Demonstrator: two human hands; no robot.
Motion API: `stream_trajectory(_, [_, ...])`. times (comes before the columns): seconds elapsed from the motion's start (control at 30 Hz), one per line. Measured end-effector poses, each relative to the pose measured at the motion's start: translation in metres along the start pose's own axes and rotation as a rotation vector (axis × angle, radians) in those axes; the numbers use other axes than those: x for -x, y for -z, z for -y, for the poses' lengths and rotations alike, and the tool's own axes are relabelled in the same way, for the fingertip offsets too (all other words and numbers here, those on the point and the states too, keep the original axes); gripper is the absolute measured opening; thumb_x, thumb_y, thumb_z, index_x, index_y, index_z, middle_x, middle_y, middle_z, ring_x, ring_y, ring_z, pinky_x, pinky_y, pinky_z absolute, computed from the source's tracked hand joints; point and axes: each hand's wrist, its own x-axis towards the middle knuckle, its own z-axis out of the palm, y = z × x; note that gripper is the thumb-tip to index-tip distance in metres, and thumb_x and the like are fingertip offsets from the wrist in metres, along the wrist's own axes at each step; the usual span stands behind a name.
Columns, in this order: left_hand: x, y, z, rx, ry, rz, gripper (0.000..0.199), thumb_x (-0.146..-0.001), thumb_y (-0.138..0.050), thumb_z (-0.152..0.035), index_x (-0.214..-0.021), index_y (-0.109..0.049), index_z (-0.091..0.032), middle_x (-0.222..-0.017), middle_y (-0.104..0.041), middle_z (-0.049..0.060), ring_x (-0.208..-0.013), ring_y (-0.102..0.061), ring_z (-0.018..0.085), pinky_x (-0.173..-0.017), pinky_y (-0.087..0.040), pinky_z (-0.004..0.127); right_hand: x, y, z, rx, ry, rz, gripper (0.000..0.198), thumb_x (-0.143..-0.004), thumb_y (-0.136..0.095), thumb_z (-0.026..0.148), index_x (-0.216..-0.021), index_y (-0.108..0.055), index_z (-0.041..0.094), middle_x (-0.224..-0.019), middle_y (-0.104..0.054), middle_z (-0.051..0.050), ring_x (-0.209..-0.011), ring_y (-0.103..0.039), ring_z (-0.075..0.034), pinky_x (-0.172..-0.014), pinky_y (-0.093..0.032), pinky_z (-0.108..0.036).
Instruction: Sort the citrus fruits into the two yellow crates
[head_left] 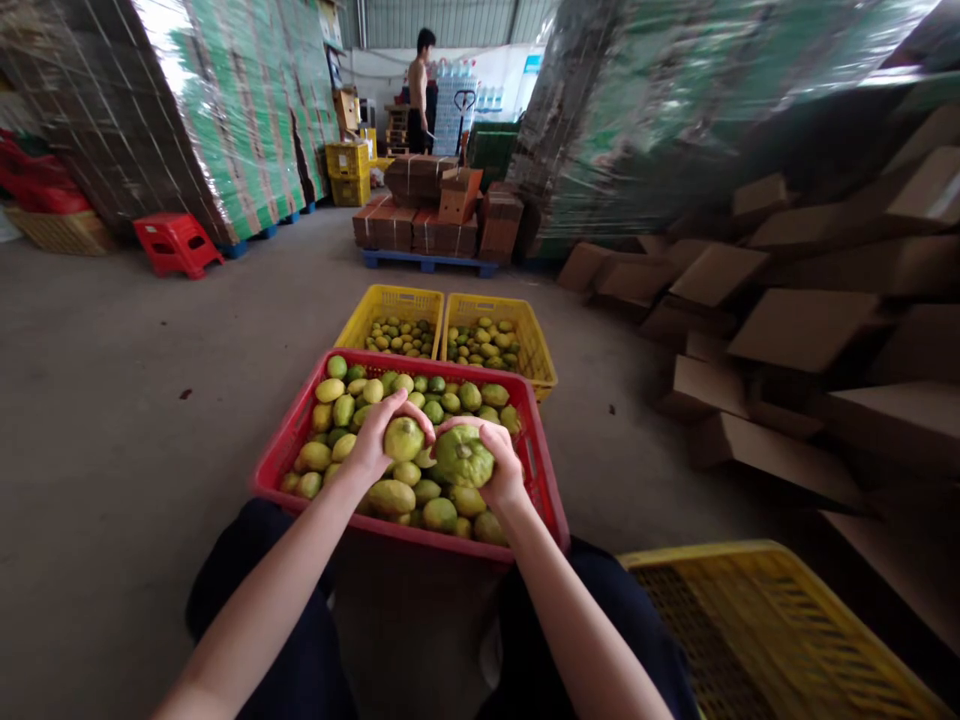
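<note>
My left hand [381,432] is closed around a smooth yellow-green lemon [403,439], its pointed end facing me. In my right hand [501,462] is a larger, bumpy green lemon [464,456], gripped from its right side. Both fruits are held side by side above a red crate [552,490] filled with yellow and green lemons [391,497]. The crate stands between my knees. Parts of the lemons beneath are hidden by my hands.
Two yellow crates [442,325] with lemons stand behind the red one. Another yellow crate [780,620] is at my lower right. Cardboard boxes [806,325] pile up on the right. A red stool [178,245], a blue pallet [429,262] and a person [418,90] are farther back.
</note>
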Motion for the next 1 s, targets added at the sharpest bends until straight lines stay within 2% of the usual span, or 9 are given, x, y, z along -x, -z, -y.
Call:
stream_trajectory(0.27, [0.003, 0.005, -0.001, -0.101, 0.004, 0.103, 0.050, -0.084, -0.052, -0.052, -0.053, -0.068, -0.016, -0.053, -0.062, 0.005, -0.066, -0.064, 0.017, -0.067, -0.047, 0.026, 0.000, 0.003, 0.000, 0.044, 0.035, 0.025, 0.036, -0.069, -0.068, 0.051, -0.071, -0.079, 0.016, -0.069, -0.074, -0.008, -0.064, -0.067, -0.023, -0.064, -0.053, -0.034])
stream_trajectory(0.4, [-0.002, 0.004, 0.001, 0.040, 0.064, 0.079, 0.049, -0.085, -0.053, -0.049, -0.052, -0.066, -0.015, -0.051, -0.061, 0.005, -0.060, -0.063, 0.016, -0.060, -0.048, 0.024, -0.001, -0.001, -0.004, -0.083, -0.087, -0.063, 0.037, -0.070, -0.068, 0.052, -0.073, -0.076, 0.015, -0.068, -0.072, -0.008, -0.070, -0.068, -0.024, -0.067, -0.056, -0.035])
stream_trajectory(0.47, [-0.007, 0.002, 0.000, 0.194, 0.134, -0.013, 0.050, -0.088, -0.050, -0.047, -0.054, -0.066, -0.014, -0.054, -0.062, 0.005, -0.055, -0.061, 0.014, -0.055, -0.049, 0.023, -0.004, -0.003, -0.005, -0.216, -0.178, -0.137, 0.035, -0.075, -0.066, 0.050, -0.084, -0.074, 0.017, -0.071, -0.072, -0.005, -0.073, -0.069, -0.022, -0.071, -0.057, -0.035])
stream_trajectory(0.53, [-0.010, 0.001, -0.001, 0.373, 0.204, -0.149, 0.047, -0.092, -0.044, -0.044, -0.067, -0.070, -0.014, -0.064, -0.067, 0.005, -0.057, -0.062, 0.013, -0.055, -0.051, 0.023, -0.007, -0.002, -0.006, -0.373, -0.239, -0.201, 0.033, -0.082, -0.060, 0.047, -0.099, -0.071, 0.021, -0.076, -0.072, -0.002, -0.074, -0.069, -0.020, -0.074, -0.058, -0.035])
stream_trajectory(0.6, [-0.012, 0.000, -0.003, 0.533, 0.249, -0.252, 0.039, -0.095, -0.041, -0.037, -0.091, -0.074, -0.016, -0.079, -0.070, 0.006, -0.067, -0.065, 0.013, -0.061, -0.055, 0.024, -0.011, 0.001, -0.007, -0.522, -0.279, -0.244, 0.031, -0.086, -0.055, 0.042, -0.107, -0.066, 0.023, -0.084, -0.073, -0.002, -0.076, -0.069, -0.019, -0.073, -0.058, -0.035])
stream_trajectory(0.67, [-0.012, 0.001, -0.004, 0.651, 0.278, -0.290, 0.036, -0.095, -0.039, -0.029, -0.115, -0.068, -0.020, -0.092, -0.071, 0.007, -0.077, -0.067, 0.014, -0.065, -0.057, 0.023, -0.015, 0.006, -0.009, -0.620, -0.321, -0.275, 0.028, -0.086, -0.052, 0.035, -0.107, -0.064, 0.022, -0.090, -0.074, -0.005, -0.078, -0.070, -0.020, -0.069, -0.058, -0.034])
stream_trajectory(0.73, [-0.011, 0.001, -0.003, 0.734, 0.298, -0.286, 0.041, -0.094, -0.038, -0.023, -0.129, -0.059, -0.025, -0.101, -0.070, 0.008, -0.079, -0.067, 0.013, -0.063, -0.057, 0.020, -0.018, 0.011, -0.012, -0.669, -0.349, -0.306, 0.025, -0.086, -0.051, 0.031, -0.103, -0.064, 0.019, -0.092, -0.074, -0.008, -0.077, -0.069, -0.020, -0.062, -0.057, -0.031])
stream_trajectory(0.83, [-0.012, 0.000, 0.000, 0.780, 0.341, -0.270, 0.044, -0.094, -0.037, -0.022, -0.134, -0.055, -0.025, -0.103, -0.070, 0.008, -0.076, -0.067, 0.012, -0.057, -0.056, 0.017, -0.022, 0.014, -0.018, -0.718, -0.345, -0.356, 0.025, -0.088, -0.050, 0.035, -0.099, -0.063, 0.018, -0.087, -0.074, -0.008, -0.069, -0.067, -0.018, -0.050, -0.053, -0.024])
stream_trajectory(1.0, [-0.016, -0.006, 0.014, 0.776, 0.378, -0.322, 0.043, -0.094, -0.039, -0.026, -0.133, -0.054, -0.015, -0.094, -0.071, 0.010, -0.084, -0.070, 0.017, -0.066, -0.060, 0.024, -0.025, 0.013, -0.021, -0.775, -0.346, -0.404, 0.032, -0.088, -0.049, 0.044, -0.100, -0.063, 0.018, -0.084, -0.072, -0.006, -0.065, -0.065, -0.016, -0.045, -0.050, -0.022])
